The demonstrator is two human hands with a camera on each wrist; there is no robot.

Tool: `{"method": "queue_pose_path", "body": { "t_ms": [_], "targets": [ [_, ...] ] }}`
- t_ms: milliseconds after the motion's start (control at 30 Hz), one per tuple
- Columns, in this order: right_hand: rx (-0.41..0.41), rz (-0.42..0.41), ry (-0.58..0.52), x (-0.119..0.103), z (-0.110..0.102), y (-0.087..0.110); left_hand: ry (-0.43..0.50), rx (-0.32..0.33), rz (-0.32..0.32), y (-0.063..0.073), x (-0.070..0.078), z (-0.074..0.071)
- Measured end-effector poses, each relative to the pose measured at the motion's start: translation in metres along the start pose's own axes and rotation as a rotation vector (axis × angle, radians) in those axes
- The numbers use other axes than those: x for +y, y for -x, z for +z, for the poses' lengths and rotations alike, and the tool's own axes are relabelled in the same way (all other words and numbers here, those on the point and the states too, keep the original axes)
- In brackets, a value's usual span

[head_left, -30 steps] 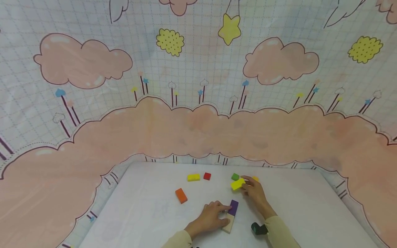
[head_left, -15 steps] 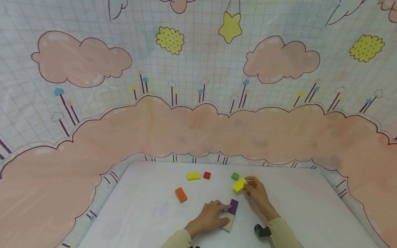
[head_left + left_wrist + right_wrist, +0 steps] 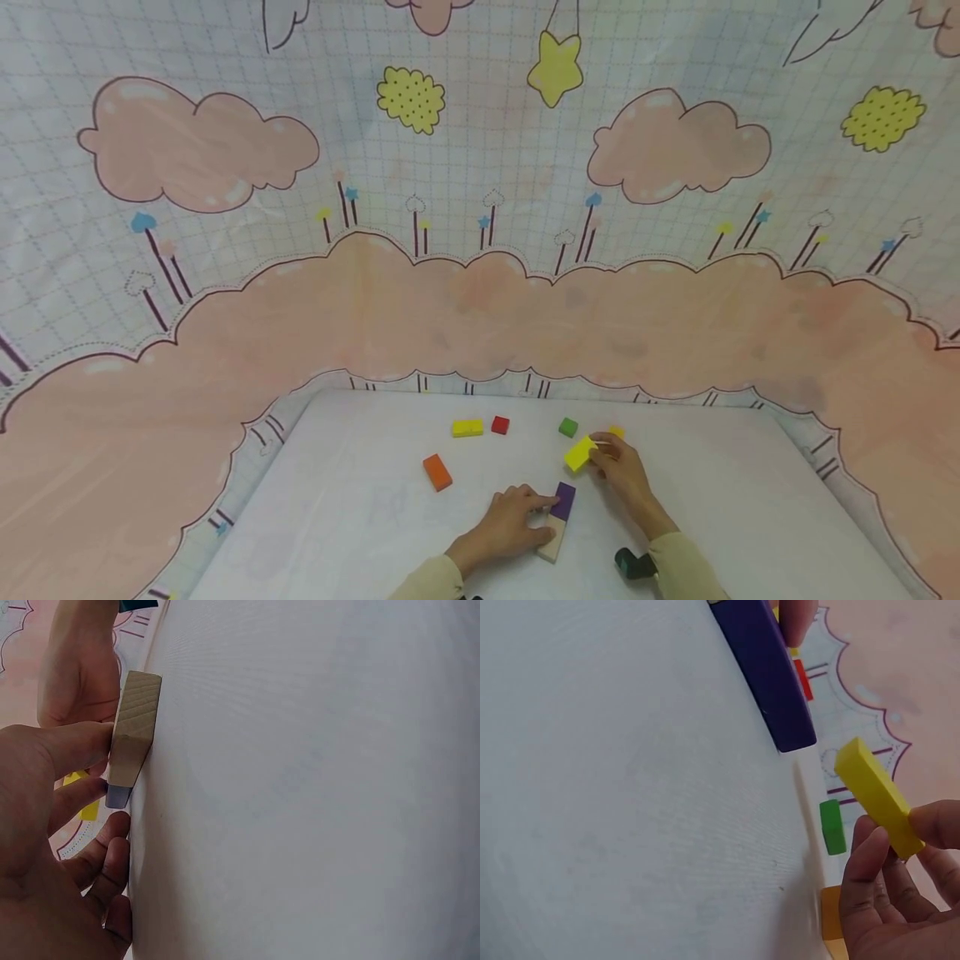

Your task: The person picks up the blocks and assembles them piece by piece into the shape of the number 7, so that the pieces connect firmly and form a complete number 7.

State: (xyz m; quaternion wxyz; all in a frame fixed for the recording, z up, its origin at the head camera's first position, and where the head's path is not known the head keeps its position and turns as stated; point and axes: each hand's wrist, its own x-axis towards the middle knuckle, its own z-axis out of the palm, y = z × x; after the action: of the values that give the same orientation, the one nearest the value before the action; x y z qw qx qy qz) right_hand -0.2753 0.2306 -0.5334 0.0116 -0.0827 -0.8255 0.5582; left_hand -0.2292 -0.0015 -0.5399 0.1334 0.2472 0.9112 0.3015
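My right hand (image 3: 622, 471) pinches a yellow block (image 3: 581, 454) at one end between thumb and fingers, lifted above the table. In the right wrist view the yellow block (image 3: 877, 796) tilts, its free end pointing toward the purple block (image 3: 769, 675). My left hand (image 3: 508, 525) rests by two blocks lying end to end, a purple block (image 3: 563, 502) and a plain wooden block (image 3: 552, 540). Its outstretched index finger touches the purple one and its thumb the wooden one. The left wrist view has the wooden block (image 3: 136, 727) nearest, hiding most of the purple one.
Farther back on the white table (image 3: 337, 500) lie another yellow block (image 3: 468, 428), a red block (image 3: 500, 425) and a green block (image 3: 568, 427). An orange block (image 3: 437, 472) lies left. A yellow-orange block (image 3: 617, 432) shows partly behind my right hand. A dark device (image 3: 634, 564) sits at my right sleeve.
My right hand has drawn slightly right and nearer with the yellow block, away from the green block, and the yellow block has turned a little. My left hand stays put on its two blocks.
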Motion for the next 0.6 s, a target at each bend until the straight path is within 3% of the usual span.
{"method": "queue_pose_path", "body": {
  "t_ms": [600],
  "targets": [
    [-0.017, -0.006, 0.053, 0.0061, 0.0074, 0.0034, 0.007, -0.004, -0.033, -0.0004, 0.0006, 0.0017]
  ]
}}
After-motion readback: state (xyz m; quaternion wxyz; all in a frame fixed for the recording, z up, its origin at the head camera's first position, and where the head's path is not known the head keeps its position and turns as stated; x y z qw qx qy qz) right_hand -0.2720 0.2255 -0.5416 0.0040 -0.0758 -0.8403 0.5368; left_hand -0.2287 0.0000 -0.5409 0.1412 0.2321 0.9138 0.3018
